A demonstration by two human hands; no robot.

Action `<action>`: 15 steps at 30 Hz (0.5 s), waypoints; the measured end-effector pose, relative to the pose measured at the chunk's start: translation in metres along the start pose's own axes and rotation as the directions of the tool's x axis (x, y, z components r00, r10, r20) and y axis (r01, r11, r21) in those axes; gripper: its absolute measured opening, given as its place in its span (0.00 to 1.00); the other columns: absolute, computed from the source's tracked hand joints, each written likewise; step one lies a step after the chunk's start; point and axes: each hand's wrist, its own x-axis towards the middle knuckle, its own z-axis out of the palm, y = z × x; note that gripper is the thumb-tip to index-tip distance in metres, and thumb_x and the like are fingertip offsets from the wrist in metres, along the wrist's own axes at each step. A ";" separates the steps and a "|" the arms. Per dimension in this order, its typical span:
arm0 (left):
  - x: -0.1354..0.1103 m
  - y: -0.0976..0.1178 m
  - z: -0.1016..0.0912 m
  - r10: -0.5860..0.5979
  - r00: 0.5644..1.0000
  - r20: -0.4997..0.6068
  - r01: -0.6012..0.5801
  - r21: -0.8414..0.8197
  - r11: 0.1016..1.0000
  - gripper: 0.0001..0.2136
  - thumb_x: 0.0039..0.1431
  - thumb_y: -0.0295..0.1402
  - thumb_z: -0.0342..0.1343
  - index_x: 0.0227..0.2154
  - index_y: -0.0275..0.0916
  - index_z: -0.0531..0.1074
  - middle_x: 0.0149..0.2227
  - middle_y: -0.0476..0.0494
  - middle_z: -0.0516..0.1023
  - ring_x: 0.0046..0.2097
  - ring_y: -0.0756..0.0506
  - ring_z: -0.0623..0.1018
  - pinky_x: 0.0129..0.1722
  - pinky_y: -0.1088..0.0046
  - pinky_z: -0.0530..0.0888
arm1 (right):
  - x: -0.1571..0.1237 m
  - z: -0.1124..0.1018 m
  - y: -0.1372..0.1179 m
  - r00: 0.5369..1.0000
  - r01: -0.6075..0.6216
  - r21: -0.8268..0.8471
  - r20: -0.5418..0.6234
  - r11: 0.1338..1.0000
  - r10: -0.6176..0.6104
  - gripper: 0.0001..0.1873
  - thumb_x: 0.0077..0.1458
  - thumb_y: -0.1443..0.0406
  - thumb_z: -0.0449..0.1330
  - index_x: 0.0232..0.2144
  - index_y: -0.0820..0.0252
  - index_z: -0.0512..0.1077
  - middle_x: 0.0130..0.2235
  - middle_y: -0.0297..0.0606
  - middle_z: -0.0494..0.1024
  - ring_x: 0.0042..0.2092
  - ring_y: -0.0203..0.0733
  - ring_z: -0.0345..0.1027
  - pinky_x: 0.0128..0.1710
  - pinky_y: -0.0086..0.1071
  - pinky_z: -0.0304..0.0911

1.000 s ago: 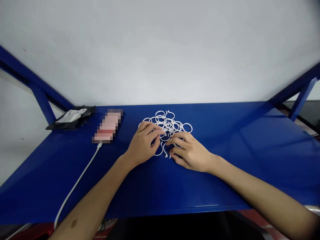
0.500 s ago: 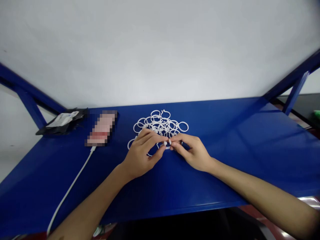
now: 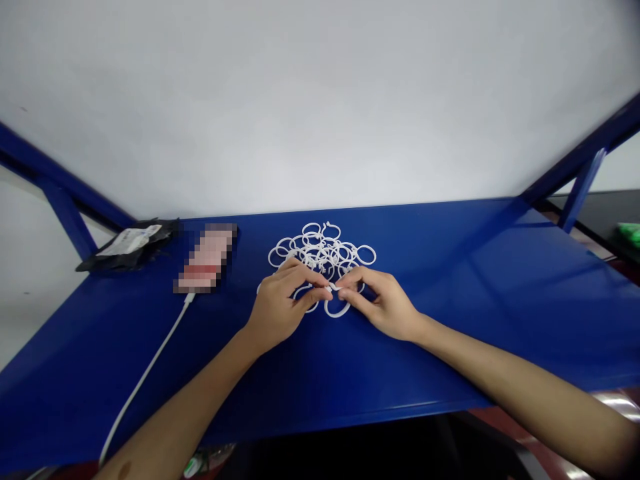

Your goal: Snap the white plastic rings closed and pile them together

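Observation:
A pile of several white plastic rings [image 3: 323, 251] lies on the blue table [image 3: 450, 320], just beyond my hands. My left hand [image 3: 280, 307] and my right hand [image 3: 377, 300] meet fingertip to fingertip in front of the pile. Both pinch the top of one white ring [image 3: 337, 309], which hangs between them just above the table. Another ring shows partly under my left fingers.
A blurred phone [image 3: 206, 265] lies left of the pile, with a white cable [image 3: 145, 373] running to the table's near edge. A black packet with a white label [image 3: 127, 243] sits at the far left. Blue frame struts rise at both sides before a white wall.
My hands have come out of the pile and closed together on one ring, which now hangs between my fingertips. The view has shifted slightly.

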 end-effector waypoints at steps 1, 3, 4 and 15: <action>0.000 -0.001 0.000 0.002 1.000 -0.009 -0.002 0.008 1.000 0.06 0.62 0.37 0.61 0.34 0.40 0.76 0.30 0.51 0.79 0.34 0.50 0.77 0.36 0.74 0.73 | 0.000 0.000 -0.001 1.000 0.022 -0.003 0.018 1.000 -0.022 0.04 0.64 0.64 0.60 0.39 0.58 0.73 0.37 0.36 0.79 0.36 0.35 0.72 0.36 0.30 0.68; -0.001 -0.002 0.001 0.009 1.000 -0.024 -0.009 0.028 1.000 0.07 0.62 0.38 0.60 0.34 0.41 0.76 0.29 0.51 0.80 0.34 0.50 0.77 0.36 0.74 0.73 | -0.001 0.000 -0.001 0.998 0.058 -0.005 0.031 0.998 -0.058 0.03 0.64 0.65 0.59 0.38 0.58 0.72 0.37 0.36 0.79 0.37 0.36 0.73 0.37 0.31 0.68; -0.001 -0.002 0.002 0.016 0.999 -0.027 -0.015 0.036 0.999 0.07 0.63 0.37 0.60 0.33 0.41 0.76 0.29 0.51 0.80 0.34 0.50 0.76 0.36 0.74 0.73 | -0.002 0.000 -0.001 0.997 0.073 -0.008 0.031 0.997 -0.073 0.03 0.64 0.66 0.59 0.38 0.58 0.72 0.37 0.37 0.79 0.37 0.36 0.73 0.38 0.32 0.68; -0.004 -0.003 0.007 0.162 0.987 -0.008 -0.161 0.051 0.986 0.05 0.63 0.28 0.59 0.31 0.41 0.74 0.26 0.53 0.79 0.35 0.48 0.72 0.37 0.71 0.71 | -0.001 -0.004 -0.001 0.962 0.256 -0.100 0.120 0.961 -0.244 0.07 0.67 0.69 0.54 0.41 0.60 0.73 0.37 0.39 0.78 0.39 0.38 0.70 0.41 0.35 0.68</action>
